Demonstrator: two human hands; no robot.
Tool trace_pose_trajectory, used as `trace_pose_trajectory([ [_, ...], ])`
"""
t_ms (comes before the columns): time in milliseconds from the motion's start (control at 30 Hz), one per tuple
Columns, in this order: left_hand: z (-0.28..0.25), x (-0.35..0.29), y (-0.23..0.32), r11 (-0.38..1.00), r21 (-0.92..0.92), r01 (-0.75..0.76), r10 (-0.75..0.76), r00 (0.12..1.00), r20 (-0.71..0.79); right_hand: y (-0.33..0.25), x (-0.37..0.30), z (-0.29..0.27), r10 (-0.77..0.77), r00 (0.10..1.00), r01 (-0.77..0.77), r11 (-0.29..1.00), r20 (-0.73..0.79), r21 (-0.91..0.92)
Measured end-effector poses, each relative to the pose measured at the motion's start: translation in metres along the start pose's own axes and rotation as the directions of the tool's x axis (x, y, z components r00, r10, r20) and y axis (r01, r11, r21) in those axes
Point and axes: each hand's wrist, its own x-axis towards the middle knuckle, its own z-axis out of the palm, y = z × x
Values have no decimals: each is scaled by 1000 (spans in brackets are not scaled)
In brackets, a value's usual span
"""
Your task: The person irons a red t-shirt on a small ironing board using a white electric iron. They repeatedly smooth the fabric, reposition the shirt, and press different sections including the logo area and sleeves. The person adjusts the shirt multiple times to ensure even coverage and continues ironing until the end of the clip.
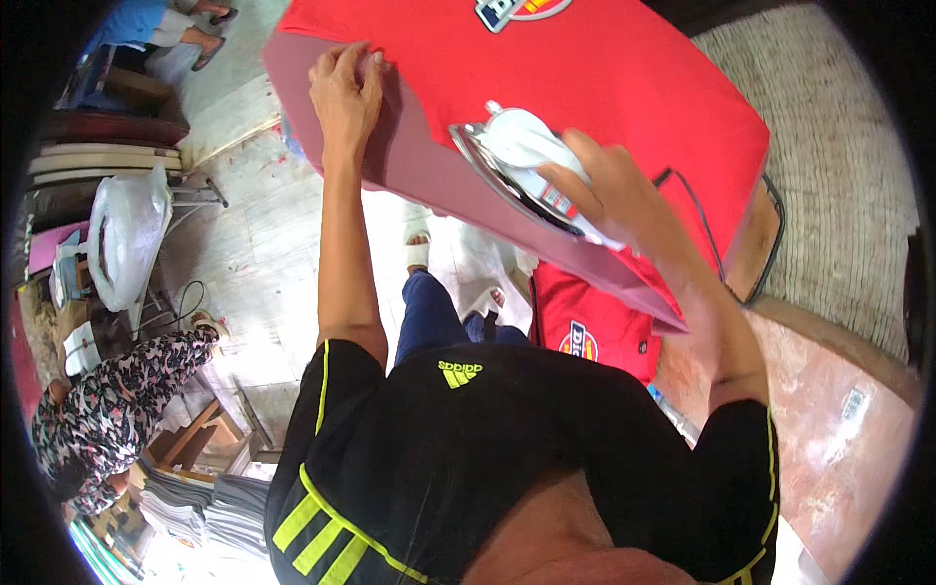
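We are closing our right hand (614, 185) around the handle of a white clothes iron (522, 161), the grip clamped on it, and the iron is tilting with its metal soleplate facing toward our left. Just beneath that grip a red shirt (604, 68) is lying spread over the bench (409, 161). Our left hand (346, 88) is pressing flat on the shirt's near-left edge, fingers spread and holding nothing. Behind the grip a black cord (712, 234) is trailing across the cloth. Below the iron another folded red shirt (595, 327) is lying. Far to the left a person in a floral top (107, 409) is bending beside a white plastic bag (122, 239).
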Motion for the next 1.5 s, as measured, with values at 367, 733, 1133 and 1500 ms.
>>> trace_pose_trajectory([
  [367,8,128,-135,858,437,269,-306,952,14,-27,7,16,374,926,-355,912,-61,206],
  [733,10,127,-153,912,190,363,-353,932,-82,-51,95,31,357,934,-346,877,29,333],
  [1133,14,120,-127,901,-39,432,-434,896,-89,-57,262,39,-109,993,113,981,-35,157],
  [1500,24,113,-175,819,-446,361,-482,855,-192,-69,307,40,-94,992,79,982,84,170],
])
